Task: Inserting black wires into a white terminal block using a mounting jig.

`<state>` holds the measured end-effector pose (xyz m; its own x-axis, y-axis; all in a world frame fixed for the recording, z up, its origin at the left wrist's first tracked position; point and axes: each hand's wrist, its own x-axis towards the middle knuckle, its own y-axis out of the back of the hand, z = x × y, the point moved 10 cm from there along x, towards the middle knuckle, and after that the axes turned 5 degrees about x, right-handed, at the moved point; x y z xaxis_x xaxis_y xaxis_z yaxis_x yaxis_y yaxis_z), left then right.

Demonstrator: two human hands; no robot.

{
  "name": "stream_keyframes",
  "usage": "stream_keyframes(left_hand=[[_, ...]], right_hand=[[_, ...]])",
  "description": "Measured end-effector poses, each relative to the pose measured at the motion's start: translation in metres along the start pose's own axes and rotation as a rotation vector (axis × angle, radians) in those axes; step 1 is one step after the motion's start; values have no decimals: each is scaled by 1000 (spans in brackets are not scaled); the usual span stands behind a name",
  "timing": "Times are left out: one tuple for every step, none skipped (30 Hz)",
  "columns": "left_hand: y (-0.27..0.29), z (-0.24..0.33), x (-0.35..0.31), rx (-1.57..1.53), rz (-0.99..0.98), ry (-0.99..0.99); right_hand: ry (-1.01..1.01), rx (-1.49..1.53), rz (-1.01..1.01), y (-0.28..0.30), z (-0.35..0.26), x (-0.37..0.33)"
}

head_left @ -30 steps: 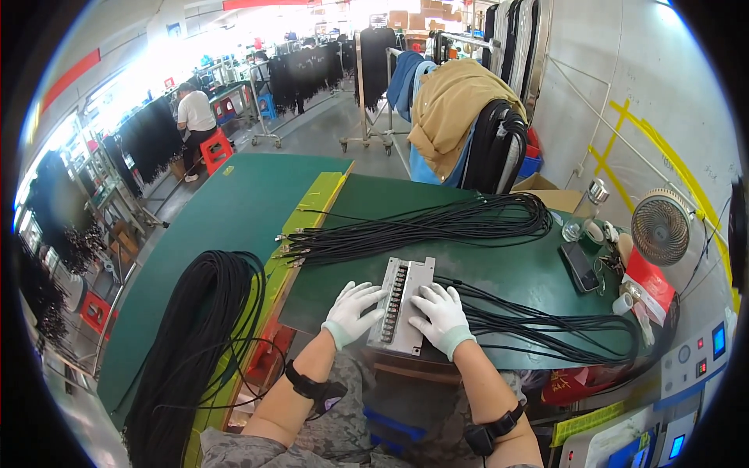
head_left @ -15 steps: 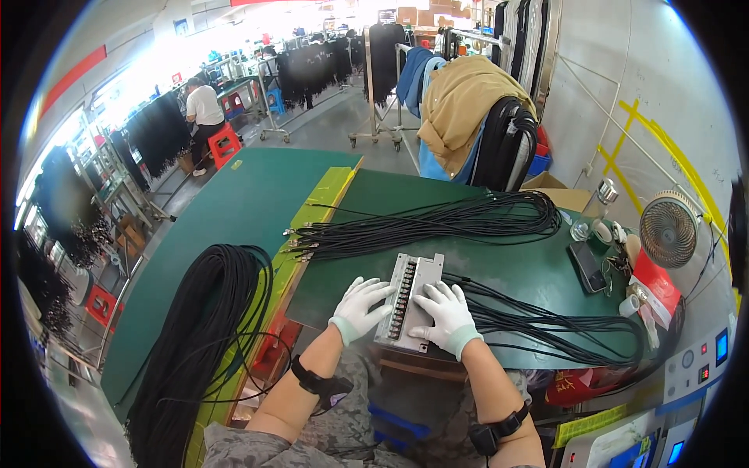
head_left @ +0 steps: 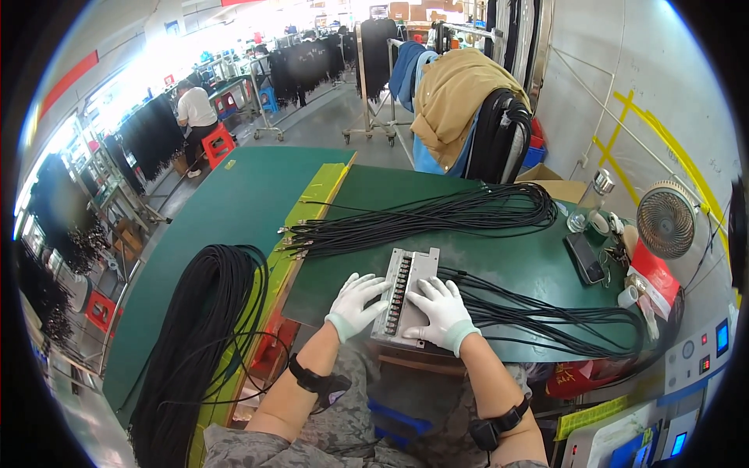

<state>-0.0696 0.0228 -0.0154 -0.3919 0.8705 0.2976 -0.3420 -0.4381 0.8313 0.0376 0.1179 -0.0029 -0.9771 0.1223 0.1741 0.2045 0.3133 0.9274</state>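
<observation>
A grey metal fixture [head_left: 398, 334] with a row of connector slots sits at the near edge of the green table. My left hand [head_left: 357, 306], in a white glove, rests along the fixture's left side with its fingers stretched out. Lying over its right half is my gloved right hand [head_left: 441, 313], fingers spread on the flat metal. Black cables [head_left: 538, 316] run out rightward from beyond the right hand. Metal ends fill the slots; how they are seated is too small to tell.
Another bundle of black cables [head_left: 421, 220] lies behind the fixture. A thick black coil [head_left: 195, 335] hangs over yellow tape [head_left: 324, 187] at the left. To the right are a phone [head_left: 584, 258], a bottle [head_left: 591, 201] and a fan [head_left: 666, 219]. A person in white [head_left: 197, 108] sits far left.
The whole view has shifted slightly. Both hands stay at the fixture, with my right hand still spread over its right half and my left still along its left side.
</observation>
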Motion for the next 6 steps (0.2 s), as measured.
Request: stream_keyframes(left_hand=[[0, 0, 0, -2, -1, 1], [0, 0, 0, -3, -2, 2], [0, -1, 1, -4, -3, 3], [-1, 0, 0, -5, -6, 0], [0, 0, 0, -6, -6, 4], [0, -1, 0, -7, -5, 7]], right_hand=[[-2, -7, -6, 0, 0, 0], [-6, -7, -4, 0, 0, 0], [-11, -4, -3, -1, 0, 1], [-17, -2, -2, -2, 0, 1], [-23, 0, -1, -3, 1, 1], [-23, 2, -7, -7, 3, 1]])
